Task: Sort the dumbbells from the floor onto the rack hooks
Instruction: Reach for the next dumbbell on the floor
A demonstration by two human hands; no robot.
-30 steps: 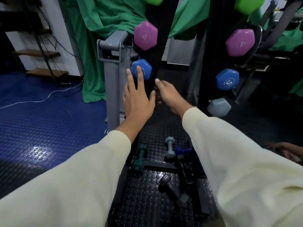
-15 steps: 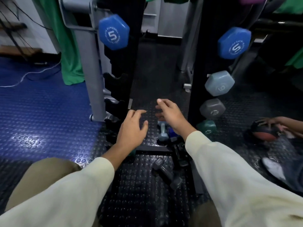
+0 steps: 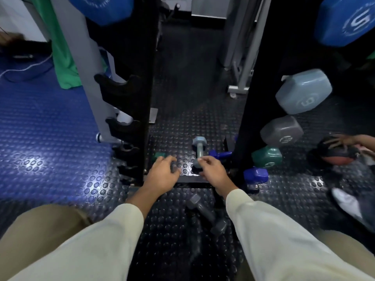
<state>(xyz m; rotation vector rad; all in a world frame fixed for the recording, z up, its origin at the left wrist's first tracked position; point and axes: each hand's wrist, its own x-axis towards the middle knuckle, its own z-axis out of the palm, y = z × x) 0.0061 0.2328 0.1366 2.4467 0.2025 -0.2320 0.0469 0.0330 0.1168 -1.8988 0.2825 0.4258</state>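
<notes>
A green dumbbell lies on the black studded floor by the foot of the left rack post. My left hand rests on it with fingers curled over its handle. A pale grey-blue dumbbell lies between the posts, pointing away from me. My right hand has its thumb and fingers closed on that dumbbell's near end. A small blue dumbbell lies just to its right. A dark grey dumbbell lies nearer me, between my sleeves. The left post's hooks are empty.
The right rack post carries blue, pale blue, grey, green and dark blue dumbbell heads. Another person's hand rests on a ball at the right. A grey machine frame stands left of the rack.
My view has dropped towards the floor. Both hands moved down from in front of the rack to the floor, the left onto the green dumbbell and the right onto the grey-blue one.
</notes>
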